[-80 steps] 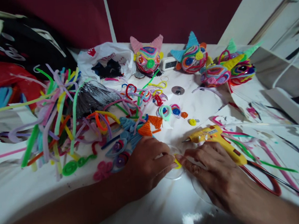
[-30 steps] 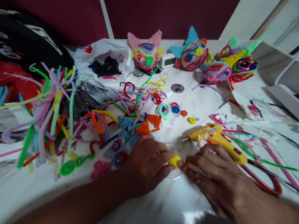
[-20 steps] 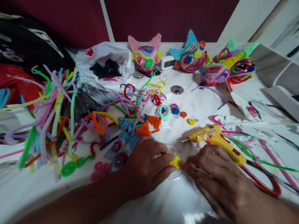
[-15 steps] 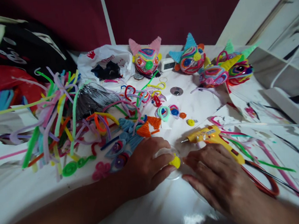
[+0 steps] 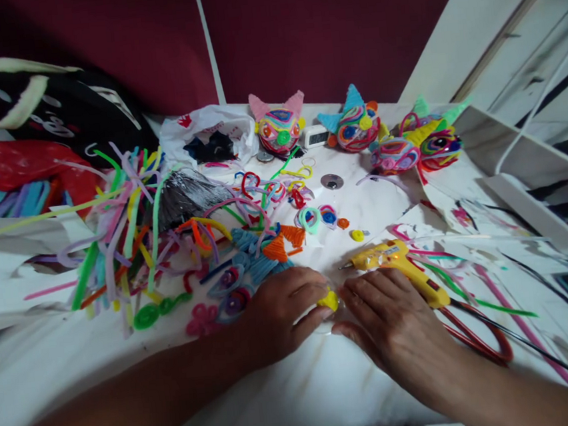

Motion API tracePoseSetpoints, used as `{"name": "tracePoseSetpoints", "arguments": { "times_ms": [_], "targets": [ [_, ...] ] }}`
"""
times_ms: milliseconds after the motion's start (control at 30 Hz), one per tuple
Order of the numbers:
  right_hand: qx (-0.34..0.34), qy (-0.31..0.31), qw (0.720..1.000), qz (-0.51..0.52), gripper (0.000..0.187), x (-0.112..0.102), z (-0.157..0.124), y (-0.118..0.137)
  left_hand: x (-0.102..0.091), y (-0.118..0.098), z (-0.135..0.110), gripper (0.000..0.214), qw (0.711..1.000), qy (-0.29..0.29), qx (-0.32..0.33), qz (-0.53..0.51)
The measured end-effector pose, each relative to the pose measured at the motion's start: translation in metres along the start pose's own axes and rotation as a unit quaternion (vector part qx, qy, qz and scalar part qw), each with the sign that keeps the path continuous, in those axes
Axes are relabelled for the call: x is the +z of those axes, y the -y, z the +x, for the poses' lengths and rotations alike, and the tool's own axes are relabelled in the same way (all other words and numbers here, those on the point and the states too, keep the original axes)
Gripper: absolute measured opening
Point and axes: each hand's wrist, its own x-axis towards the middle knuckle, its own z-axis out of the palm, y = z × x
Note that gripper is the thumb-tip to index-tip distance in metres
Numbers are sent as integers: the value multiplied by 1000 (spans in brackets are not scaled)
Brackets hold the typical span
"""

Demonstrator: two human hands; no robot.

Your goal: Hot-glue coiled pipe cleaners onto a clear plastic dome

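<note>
My left hand (image 5: 290, 309) pinches a small yellow coiled piece (image 5: 328, 300), fuzzy like pipe cleaner, between thumb and fingers. Beneath it is a clear round plastic piece (image 5: 324, 328), mostly hidden by both hands. My right hand (image 5: 386, 310) closes around the right side of this clear piece, fingers bent and thumb at its lower edge. Just behind my right hand lies a yellow glue gun (image 5: 393, 259), its nozzle pointing left. Near my left wrist are purple-and-blue coiled shapes (image 5: 235, 301) and a pink pipe-cleaner flower (image 5: 202, 319).
A heap of loose pipe cleaners (image 5: 120, 235) spreads at left. Decorated balls with ears, one with pink ears (image 5: 281, 129), line the back beside a white plastic bag (image 5: 168, 134) and a small digital clock (image 5: 315, 136). Red-handled scissors (image 5: 502, 346) and a black cable (image 5: 543, 350) lie at right.
My right hand has moved in closer to the yellow piece and the clear plastic. My left hand keeps its pinch. The whole view has shifted slightly.
</note>
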Motion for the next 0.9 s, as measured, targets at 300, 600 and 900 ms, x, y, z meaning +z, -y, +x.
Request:
{"name": "tracePoseSetpoints", "arguments": {
  "times_ms": [300,600,900],
  "targets": [
    [-56,52,996,-46,20,-2,8,-8,0,-7,1,8,999,-12,-39,31],
    [-33,69,997,22,29,-12,8,-23,0,-5,-3,13,998,-24,-54,32],
    [113,49,991,-58,36,-21,-54,-64,-4,-6,0,14,997,-16,-63,29]
  ]
}}
